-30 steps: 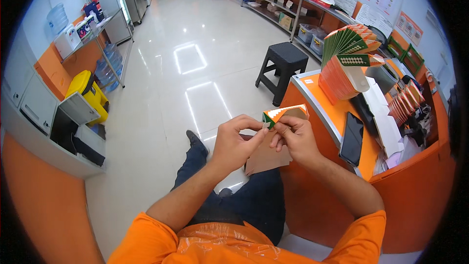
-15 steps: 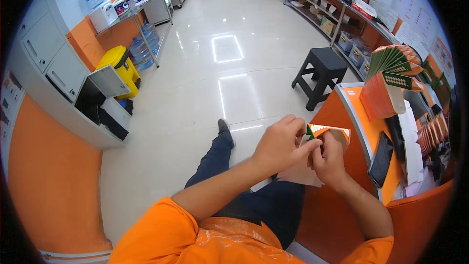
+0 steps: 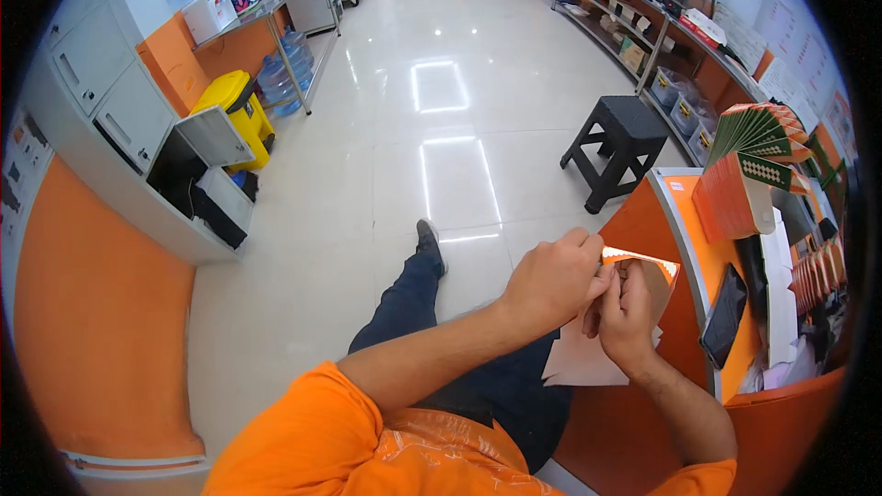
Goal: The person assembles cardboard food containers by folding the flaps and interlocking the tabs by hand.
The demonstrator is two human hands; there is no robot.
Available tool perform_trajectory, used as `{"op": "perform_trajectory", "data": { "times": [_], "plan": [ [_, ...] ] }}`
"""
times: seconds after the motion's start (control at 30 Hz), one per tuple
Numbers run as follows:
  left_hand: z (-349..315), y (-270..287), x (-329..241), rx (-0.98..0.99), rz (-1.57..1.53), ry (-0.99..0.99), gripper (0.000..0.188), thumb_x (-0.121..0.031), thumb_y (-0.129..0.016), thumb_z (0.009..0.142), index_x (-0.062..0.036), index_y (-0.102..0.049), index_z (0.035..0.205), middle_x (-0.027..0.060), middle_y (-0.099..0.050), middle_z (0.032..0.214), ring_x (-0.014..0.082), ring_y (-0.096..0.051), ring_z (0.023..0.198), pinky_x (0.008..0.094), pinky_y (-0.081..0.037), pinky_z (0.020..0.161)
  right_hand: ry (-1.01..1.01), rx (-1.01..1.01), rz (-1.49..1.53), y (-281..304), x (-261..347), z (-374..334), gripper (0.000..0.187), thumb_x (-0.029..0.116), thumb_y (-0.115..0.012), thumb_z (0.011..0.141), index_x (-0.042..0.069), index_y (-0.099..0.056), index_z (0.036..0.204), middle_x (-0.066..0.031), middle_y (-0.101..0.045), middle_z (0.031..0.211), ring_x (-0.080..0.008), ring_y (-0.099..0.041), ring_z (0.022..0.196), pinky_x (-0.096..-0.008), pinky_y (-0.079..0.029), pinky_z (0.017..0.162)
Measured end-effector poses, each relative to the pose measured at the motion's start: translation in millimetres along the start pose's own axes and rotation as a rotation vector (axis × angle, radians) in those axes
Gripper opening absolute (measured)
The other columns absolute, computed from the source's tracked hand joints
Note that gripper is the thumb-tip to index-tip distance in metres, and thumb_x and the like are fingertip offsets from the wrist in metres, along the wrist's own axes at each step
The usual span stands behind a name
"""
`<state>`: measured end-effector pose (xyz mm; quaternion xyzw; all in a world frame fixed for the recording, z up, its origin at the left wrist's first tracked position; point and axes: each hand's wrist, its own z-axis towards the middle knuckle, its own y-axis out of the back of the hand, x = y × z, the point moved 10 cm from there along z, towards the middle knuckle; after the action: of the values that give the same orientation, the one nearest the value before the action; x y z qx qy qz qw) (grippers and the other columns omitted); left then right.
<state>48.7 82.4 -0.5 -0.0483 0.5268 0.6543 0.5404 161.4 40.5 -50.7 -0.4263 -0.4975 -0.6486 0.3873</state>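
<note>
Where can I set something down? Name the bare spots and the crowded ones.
Bare: atop the black stool, and the floor between it and the yellow bin. Crowded: the counter, around the phone and stacked cartons.

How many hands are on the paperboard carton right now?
2: the left hand at the near-left corner of the paperboard carton's orange-edged rim, and the right hand beside it, at the opening. Some fingertips are hidden, but no further hand shows there.

Bright indoor light, rectangular reflections (image 3: pixel 450 140) blazing off the glossy floor (image 3: pixel 322 239), counter (image 3: pixel 645 237) bowing under fisheye distortion, corners solid black
</note>
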Motion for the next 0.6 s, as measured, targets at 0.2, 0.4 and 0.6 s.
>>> {"op": "perform_trajectory", "data": {
  "times": [0.2, 0.4, 0.6],
  "plan": [
    [1.3, -2.5, 2.1, -0.003, -0.001, 0.021, 0.027, -0.028, -0.064, 0.089, -0.0022, -0.058, 0.089, 0.0172, -0.059, 0.085, 0.0401, -0.062, 0.075, 0.0472, -0.052, 0.066, -0.083, 0.029, 0.151, -7.2, -4.4, -1.0, 0.015, 0.012, -0.038, 0.105, -0.001, -0.045, 0.109, -0.0057, -0.053, 0.067, -0.0125, -0.052, 0.044, -0.0252, -0.042, 0.039],
    [6.3, -4.0, 8.2, -0.04, -0.01, -0.027, 0.026, -0.028, -0.065, 0.089, -0.0025, -0.057, 0.089, 0.0166, -0.059, 0.086, 0.0393, -0.063, 0.074, 0.0463, -0.053, 0.065, -0.107, 0.058, 0.161, -4.5, -4.3, 7.8, 0.017, 0.013, -0.041, 0.105, -0.003, -0.048, 0.104, -0.0051, -0.052, 0.062, -0.0127, -0.051, 0.044, -0.0255, -0.041, 0.039],
    [3.3, -14.0, 7.0, 0.016, -0.006, -0.013, 0.023, -0.025, -0.065, 0.088, -0.003, -0.057, 0.089, 0.0162, -0.059, 0.087, 0.0396, -0.063, 0.074, 0.0471, -0.053, 0.065, -0.24, 0.029, 0.236, -1.8, -28.9, 2.6, 0.02, 0.018, -0.042, 0.105, 0.0, -0.048, 0.102, -0.0046, -0.053, 0.064, -0.0127, -0.051, 0.045, -0.0257, -0.041, 0.039]
  ]
}}
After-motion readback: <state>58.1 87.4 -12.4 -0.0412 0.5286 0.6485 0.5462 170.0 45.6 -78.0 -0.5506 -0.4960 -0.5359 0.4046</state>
